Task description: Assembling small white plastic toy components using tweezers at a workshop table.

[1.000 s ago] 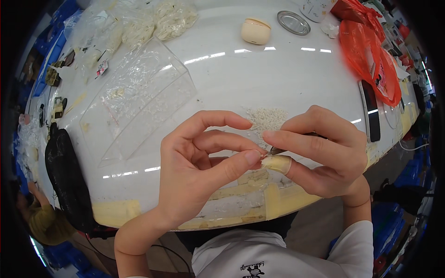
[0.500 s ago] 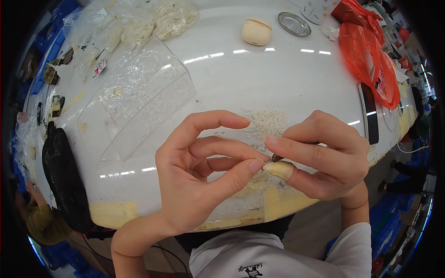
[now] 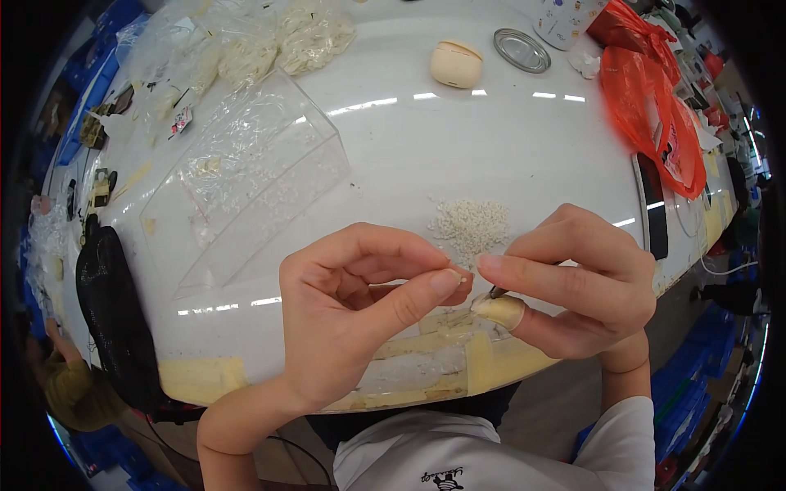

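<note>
My left hand pinches a tiny whitish piece between thumb and forefinger, mostly hidden by the fingertips. Close by on the right, my right hand grips a slim dark metal tool; its tip shows between the fingers, but I cannot make out its exact kind. Yellowish tape wraps the right thumb. Just beyond both hands, a loose pile of small white pieces lies on the white table. The fingertips of the two hands are near each other but apart.
A clear plastic tray with white bits sits left, clear bags behind it. A black pouch lies far left. Farther back are a cream case and a round metal lid. Right: a red plastic bag and a phone.
My left forefinger and thumb have closed together on the small piece. The tool's tip has come slightly away from the left fingertips, leaving a small gap between the hands.
</note>
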Demonstrator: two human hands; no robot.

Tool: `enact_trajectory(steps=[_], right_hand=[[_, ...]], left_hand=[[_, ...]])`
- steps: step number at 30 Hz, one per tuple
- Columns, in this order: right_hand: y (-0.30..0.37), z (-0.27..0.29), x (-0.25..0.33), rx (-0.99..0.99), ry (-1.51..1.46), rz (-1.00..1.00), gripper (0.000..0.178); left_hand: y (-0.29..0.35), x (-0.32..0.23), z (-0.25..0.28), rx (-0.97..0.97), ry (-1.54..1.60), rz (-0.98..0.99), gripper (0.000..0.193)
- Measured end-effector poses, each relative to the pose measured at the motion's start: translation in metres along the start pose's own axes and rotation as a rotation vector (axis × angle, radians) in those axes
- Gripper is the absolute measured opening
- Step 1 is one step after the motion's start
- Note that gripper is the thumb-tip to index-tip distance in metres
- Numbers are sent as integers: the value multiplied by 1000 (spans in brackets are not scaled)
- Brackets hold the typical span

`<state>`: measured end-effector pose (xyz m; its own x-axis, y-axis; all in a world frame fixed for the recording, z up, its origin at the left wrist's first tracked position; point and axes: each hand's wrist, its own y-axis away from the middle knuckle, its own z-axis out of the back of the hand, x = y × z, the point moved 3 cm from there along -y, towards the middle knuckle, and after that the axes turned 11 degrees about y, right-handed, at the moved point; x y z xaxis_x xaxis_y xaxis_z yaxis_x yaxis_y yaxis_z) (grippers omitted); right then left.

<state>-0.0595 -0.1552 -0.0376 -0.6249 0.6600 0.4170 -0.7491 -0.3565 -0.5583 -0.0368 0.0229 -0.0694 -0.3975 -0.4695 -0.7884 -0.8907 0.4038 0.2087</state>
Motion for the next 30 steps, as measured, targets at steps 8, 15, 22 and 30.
enact_trajectory(steps=[8, 15, 22, 30], right_hand=[[-4, -5, 8, 43, 49, 32, 22], [-5, -8, 13, 55, 207, 96, 20], [-2, -9, 16, 27, 285, 129, 19], [-1, -8, 14, 31, 267, 113, 20]], left_hand=[[1, -7, 3, -41, -23, -16, 16], [2, -5, 8, 7, -27, -57, 16], [2, -5, 8, 8, -71, -74, 17], [1, -6, 6, 22, -69, -99, 17]])
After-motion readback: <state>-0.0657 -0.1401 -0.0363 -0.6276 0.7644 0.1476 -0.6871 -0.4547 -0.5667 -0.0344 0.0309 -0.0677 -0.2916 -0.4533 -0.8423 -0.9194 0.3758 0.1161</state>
